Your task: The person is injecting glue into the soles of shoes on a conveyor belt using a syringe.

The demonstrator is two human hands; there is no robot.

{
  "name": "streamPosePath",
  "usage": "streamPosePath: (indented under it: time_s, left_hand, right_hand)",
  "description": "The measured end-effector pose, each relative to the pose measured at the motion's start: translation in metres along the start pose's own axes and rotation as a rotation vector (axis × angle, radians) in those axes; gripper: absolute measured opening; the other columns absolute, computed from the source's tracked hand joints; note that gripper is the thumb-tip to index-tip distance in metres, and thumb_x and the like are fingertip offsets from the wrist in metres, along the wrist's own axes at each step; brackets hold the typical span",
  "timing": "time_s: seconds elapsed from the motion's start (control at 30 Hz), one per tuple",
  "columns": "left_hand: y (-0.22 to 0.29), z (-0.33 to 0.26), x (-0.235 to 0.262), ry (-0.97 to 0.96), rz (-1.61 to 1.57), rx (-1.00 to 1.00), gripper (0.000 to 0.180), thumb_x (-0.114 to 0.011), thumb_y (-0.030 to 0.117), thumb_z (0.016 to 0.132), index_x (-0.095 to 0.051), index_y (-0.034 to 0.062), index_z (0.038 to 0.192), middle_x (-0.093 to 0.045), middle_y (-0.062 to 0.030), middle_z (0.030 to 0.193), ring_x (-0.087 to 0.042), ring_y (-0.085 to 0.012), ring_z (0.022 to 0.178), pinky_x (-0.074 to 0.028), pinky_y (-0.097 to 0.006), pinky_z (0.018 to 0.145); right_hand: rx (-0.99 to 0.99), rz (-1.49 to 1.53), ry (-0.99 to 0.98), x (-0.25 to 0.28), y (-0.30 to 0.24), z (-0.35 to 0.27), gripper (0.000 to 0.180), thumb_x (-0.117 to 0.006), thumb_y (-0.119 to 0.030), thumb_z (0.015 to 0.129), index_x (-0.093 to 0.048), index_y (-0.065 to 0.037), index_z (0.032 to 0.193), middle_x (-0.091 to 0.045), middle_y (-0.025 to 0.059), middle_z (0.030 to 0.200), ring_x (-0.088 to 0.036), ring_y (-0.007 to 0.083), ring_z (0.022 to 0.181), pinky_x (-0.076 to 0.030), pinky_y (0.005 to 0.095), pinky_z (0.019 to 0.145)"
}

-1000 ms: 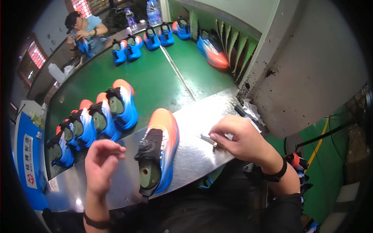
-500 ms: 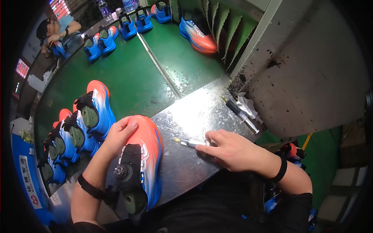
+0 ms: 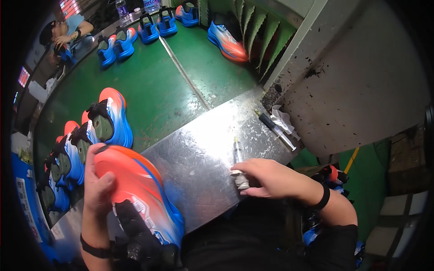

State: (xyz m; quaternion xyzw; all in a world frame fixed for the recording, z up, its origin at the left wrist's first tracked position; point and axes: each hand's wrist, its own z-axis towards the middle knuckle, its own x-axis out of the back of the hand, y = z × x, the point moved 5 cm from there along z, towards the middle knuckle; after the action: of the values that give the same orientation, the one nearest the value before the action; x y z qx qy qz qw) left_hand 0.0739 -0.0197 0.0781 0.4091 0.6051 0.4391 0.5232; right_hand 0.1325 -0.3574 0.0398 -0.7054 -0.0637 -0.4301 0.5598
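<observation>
**Left hand (image 3: 97,187) gripped 1 shoe (image 3: 142,183), right hand (image 3: 271,180) held 1 syringe (image 3: 238,156)**

The shoe was tilted at the metal surface's (image 3: 203,198) left part, its orange toe clasped; thumb and fingers pinched the syringe over the surface's right part, nozzle away from the person. 1 second syringe (image 3: 276,131) lay at the surface's far right, beside 1 crumpled white tissue (image 3: 282,119). Beyond the surface, the green belt (image 3: 149,90) bore 6 far shoes (image 3: 147,30) and, leftward, at least 4 nearer shoes (image 3: 118,118).
</observation>
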Motion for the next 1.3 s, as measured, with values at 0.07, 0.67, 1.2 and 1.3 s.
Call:
streamPosePath:
  time_s: [0.07,0.67,1.2,1.3]
  left_hand:
    - [0.006,-0.012,0.009,0.024,0.093,-0.130,0.066,-0.072,0.020,0.077,-0.035,0.0036,0.129,-0.055,-0.0122,0.112,-0.057,-0.0223,0.104,-0.047,-0.037,0.091]
    - [-0.019,-0.055,0.050,0.026,-0.472,-0.155,0.065,-0.080,0.009,0.068,-0.043,0.0035,0.122,-0.058,-0.0096,0.111,-0.057,-0.0188,0.104,-0.047,-0.035,0.090]
    - [-0.001,-0.078,0.044,-0.156,-0.141,-0.323,0.070,-0.088,0.005,0.056,-0.047,0.0054,0.113,-0.059,-0.0195,0.109,-0.059,-0.0271,0.104,-0.047,-0.041,0.092]
    - [0.000,-0.080,0.044,-0.157,-0.098,-0.352,0.070,-0.087,0.006,0.056,-0.047,0.0051,0.113,-0.058,-0.0191,0.109,-0.059,-0.0274,0.105,-0.047,-0.042,0.092]
  right_hand:
    - [-0.181,0.086,-0.051,-0.003,0.008,-0.020,0.057,-0.071,-0.019,0.077,-0.046,-0.006,0.126,-0.060,0.0175,0.101,-0.062,0.0265,0.090,-0.049,0.0331,0.075]
    - [0.191,1.009,0.180,-0.024,-0.130,0.047,0.067,-0.071,-0.053,0.074,-0.040,-0.005,0.111,-0.059,0.0203,0.071,-0.054,0.0217,0.058,-0.043,0.0316,0.052]
    - [0.529,1.093,-0.041,-0.045,-0.198,0.124,0.057,-0.044,-0.063,0.088,-0.051,-0.008,0.105,-0.065,0.0150,0.076,-0.050,0.0200,0.077,-0.032,0.0434,0.084]
    - [0.521,1.074,-0.076,-0.041,-0.198,0.124,0.058,-0.047,-0.061,0.087,-0.053,-0.006,0.105,-0.065,0.0155,0.077,-0.052,0.0214,0.081,-0.032,0.0427,0.084]
